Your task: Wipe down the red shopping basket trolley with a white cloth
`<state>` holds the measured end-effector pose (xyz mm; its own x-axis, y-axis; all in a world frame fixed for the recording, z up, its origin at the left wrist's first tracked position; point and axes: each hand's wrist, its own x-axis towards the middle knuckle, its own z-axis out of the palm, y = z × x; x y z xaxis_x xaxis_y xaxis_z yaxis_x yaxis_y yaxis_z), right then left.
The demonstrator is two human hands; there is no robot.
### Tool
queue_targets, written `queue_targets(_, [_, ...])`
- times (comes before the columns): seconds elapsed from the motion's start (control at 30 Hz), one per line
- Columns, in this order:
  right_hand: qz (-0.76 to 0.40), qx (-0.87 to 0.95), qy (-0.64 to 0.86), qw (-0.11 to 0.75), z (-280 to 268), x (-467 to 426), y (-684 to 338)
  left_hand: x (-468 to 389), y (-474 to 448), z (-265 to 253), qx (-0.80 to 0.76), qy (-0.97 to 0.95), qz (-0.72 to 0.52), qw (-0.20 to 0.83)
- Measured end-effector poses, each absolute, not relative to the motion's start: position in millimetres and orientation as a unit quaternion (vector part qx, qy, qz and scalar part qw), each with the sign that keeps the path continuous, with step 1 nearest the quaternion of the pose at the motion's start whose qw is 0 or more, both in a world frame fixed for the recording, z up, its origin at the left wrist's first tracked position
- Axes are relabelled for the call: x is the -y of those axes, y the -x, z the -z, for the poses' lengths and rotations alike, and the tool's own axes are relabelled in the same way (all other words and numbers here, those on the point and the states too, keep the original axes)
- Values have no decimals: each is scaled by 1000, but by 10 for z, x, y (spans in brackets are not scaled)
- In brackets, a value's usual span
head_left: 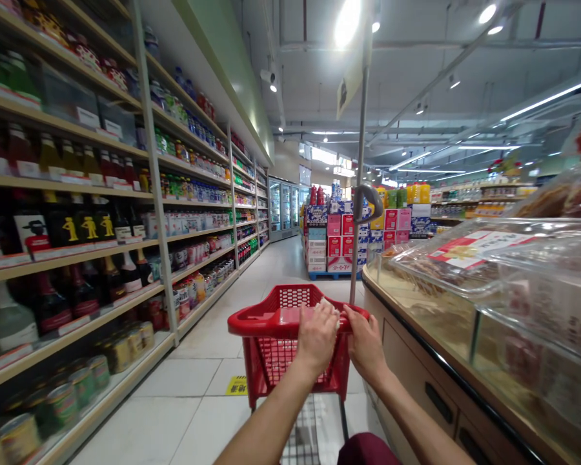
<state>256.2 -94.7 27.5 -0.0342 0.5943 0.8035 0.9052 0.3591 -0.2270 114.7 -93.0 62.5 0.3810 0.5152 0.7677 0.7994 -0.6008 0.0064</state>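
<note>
A red shopping cart (261,325) is positioned on the floor (169,420) between stocked shelves (153,168) and a glass-edged surface (401,349). Its rim is gripped by the right hand (366,341); crumpled white material (330,308) is held against it by the left hand (317,336).

So the cart (264,325) is dead centre in the aisle, left hand (316,339) and right hand (366,345) both at its near rim, with a crumpled wad (326,306) under the left one's fingers. Long shelves (153,161) run down the left side, bottles (71,158) on the middle levels, cans (80,389) down low. On the right there's a desk (401,326) with clear packs (484,248) stacked on it. Straight ahead, boxes (335,245) sit piled on a pallet (329,276), fridges (281,208) further back to their left. Floor sticker (237,385)'s just left of the cart.
</note>
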Motion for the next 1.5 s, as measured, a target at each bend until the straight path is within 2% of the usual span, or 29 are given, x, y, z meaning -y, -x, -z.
queue_targets(0.23, [170,687,543,451,-230,959,-2539,923,-355,-676,547,712,410,162])
queue_targets(0.47, [185,688,550,436,-230,943,-2564,992,-914,-605,416,799,395,180])
queue_targets(0.7, [176,685,554,440,-255,956,-2503,930,-237,-641,540,718,405,168])
queue_targets(0.9, [197,697,545,423,-227,933,-2514,991,-897,-605,418,797,398,179])
queue_targets(1.13, [172,684,556,439,-336,950,-2518,921,-110,-561,549,703,410,191])
queue_targets(1.33, [167,710,534,427,-369,922,-2444,948,-695,-562,442,776,409,185])
queue_targets(1.5, [142,719,539,415,-386,927,-2502,843,-84,-565,514,732,401,197])
